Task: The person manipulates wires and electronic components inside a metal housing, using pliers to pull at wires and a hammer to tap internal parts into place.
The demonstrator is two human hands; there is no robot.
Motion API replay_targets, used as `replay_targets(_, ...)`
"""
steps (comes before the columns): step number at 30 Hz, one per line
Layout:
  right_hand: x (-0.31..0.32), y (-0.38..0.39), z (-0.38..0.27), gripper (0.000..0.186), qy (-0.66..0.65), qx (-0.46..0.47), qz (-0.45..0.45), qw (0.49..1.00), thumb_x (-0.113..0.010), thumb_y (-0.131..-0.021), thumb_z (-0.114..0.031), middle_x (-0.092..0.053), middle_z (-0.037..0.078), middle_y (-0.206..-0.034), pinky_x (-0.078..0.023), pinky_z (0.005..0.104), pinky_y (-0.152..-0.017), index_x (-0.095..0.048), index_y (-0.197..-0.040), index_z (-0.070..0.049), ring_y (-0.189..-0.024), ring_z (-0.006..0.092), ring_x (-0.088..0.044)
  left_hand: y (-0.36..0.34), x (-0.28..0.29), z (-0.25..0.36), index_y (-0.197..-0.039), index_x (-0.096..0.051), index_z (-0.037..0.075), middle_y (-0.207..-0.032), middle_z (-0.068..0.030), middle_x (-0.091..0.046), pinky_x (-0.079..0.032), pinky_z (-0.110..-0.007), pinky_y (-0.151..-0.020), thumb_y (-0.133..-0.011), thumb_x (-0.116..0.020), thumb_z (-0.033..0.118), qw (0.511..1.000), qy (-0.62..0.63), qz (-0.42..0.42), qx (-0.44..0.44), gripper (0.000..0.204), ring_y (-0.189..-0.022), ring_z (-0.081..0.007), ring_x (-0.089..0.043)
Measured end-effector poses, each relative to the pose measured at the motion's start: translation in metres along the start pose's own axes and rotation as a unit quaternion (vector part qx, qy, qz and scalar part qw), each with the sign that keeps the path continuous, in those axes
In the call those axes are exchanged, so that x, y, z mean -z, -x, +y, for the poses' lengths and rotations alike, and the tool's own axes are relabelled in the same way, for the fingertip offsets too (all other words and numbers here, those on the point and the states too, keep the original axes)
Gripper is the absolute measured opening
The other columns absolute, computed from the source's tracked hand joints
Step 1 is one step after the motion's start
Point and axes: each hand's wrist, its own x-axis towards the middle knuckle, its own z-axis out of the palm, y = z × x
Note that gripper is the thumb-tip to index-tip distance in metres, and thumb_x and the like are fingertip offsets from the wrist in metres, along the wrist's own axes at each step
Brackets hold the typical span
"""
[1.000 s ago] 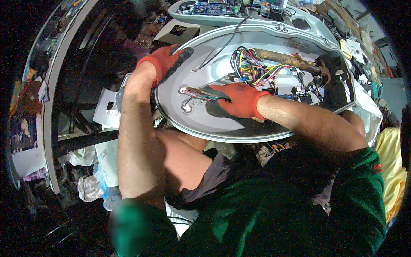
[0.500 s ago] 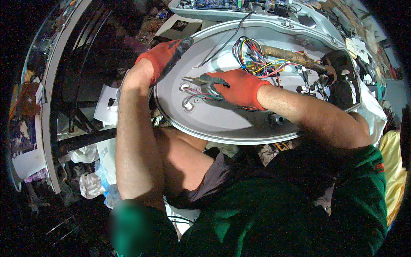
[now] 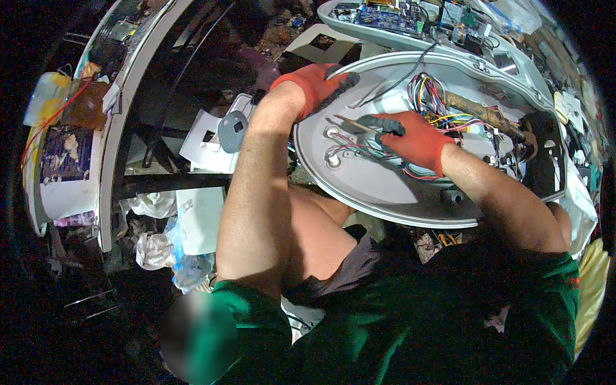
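A grey teardrop-shaped housing (image 3: 372, 189) lies tilted before me. My left hand (image 3: 314, 90), in a red and black work glove, is closed over its far left rim. In the same kind of glove, my right hand (image 3: 414, 141) reaches inside, closed round a slim metal tool (image 3: 351, 123) that looks like pliers. Its narrow tips point left, above two round white fittings (image 3: 332, 132). Thin coloured wires (image 3: 366, 149) run from these fittings under my right hand; whether my fingers also hold them is hidden. A black cable (image 3: 401, 82) arches over the far rim.
Beyond my right hand lie a multicoloured wire bundle (image 3: 427, 93) and a brown, dirty tube (image 3: 481, 112). An open lid (image 3: 359, 29) with circuit boards sits behind the housing. On the left are a grey rounded device (image 3: 232, 131), plastic bags (image 3: 157, 250) and a long pale frame edge (image 3: 119, 147).
The whole view has shifted, so the housing and both hands appear farther right and slightly lower. My grip on the rim and on the tool looks the same.
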Motion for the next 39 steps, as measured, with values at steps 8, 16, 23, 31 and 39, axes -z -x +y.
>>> replay_targets(8,-0.003,-0.007,0.016,0.047,0.061,0.044,-0.021,0.997,-0.054,-0.082,-0.012,-0.068,0.019,-0.103,-0.050,0.0363,-0.084,-0.058,-0.128,-0.008,-0.091,0.0282,-0.066,0.001,-0.005,-0.014,-0.133,-0.053,0.012,-0.124,-0.0193,-0.061,-0.046,-0.041,-0.095,-0.094,-0.049,0.045,0.998,-0.037,0.020,-0.051,0.051,-0.114,-0.0350,-0.059)
replay_targets(16,-0.001,-0.004,0.009,0.046,0.077,0.003,-0.048,0.996,-0.054,-0.083,-0.014,-0.067,0.020,-0.106,-0.049,0.0362,-0.088,-0.060,-0.128,-0.011,-0.097,0.0308,-0.066,0.006,-0.005,-0.006,-0.132,-0.054,0.012,-0.121,-0.0193,-0.063,-0.047,-0.041,-0.093,-0.095,-0.049,0.045,0.998,-0.032,0.043,-0.038,0.049,-0.110,-0.0357,-0.060)
replay_targets(23,0.001,-0.005,0.007,0.043,0.121,0.004,-0.057,0.991,-0.053,-0.086,-0.017,-0.067,0.021,-0.106,-0.049,0.0384,-0.090,-0.060,-0.128,-0.011,-0.098,0.0340,-0.065,0.006,-0.005,-0.013,-0.130,-0.056,0.012,-0.121,-0.0190,-0.063,-0.047,-0.040,-0.093,-0.095,-0.049,0.046,0.994,-0.066,0.051,-0.070,0.049,-0.111,-0.0352,-0.060)
replay_targets(31,0.002,-0.010,0.013,0.045,0.133,0.032,-0.071,0.988,-0.051,-0.087,-0.020,-0.066,0.022,-0.107,-0.048,0.0390,-0.090,-0.058,-0.131,-0.012,-0.098,0.0347,-0.064,0.007,-0.006,0.000,-0.129,-0.056,0.010,-0.122,-0.0193,-0.062,-0.046,-0.040,-0.094,-0.095,-0.046,0.048,0.996,-0.071,0.054,-0.021,0.052,-0.112,-0.0358,-0.059)
replay_targets(39,0.001,-0.012,0.013,0.044,0.106,0.021,-0.069,0.992,-0.050,-0.088,-0.021,-0.066,0.022,-0.105,-0.049,0.0401,-0.089,-0.058,-0.130,-0.013,-0.097,0.0356,-0.064,0.012,-0.006,-0.004,-0.130,-0.055,0.009,-0.122,-0.0202,-0.062,-0.046,-0.040,-0.094,-0.095,-0.047,0.048,0.996,-0.051,0.065,-0.045,0.053,-0.112,-0.0352,-0.059)
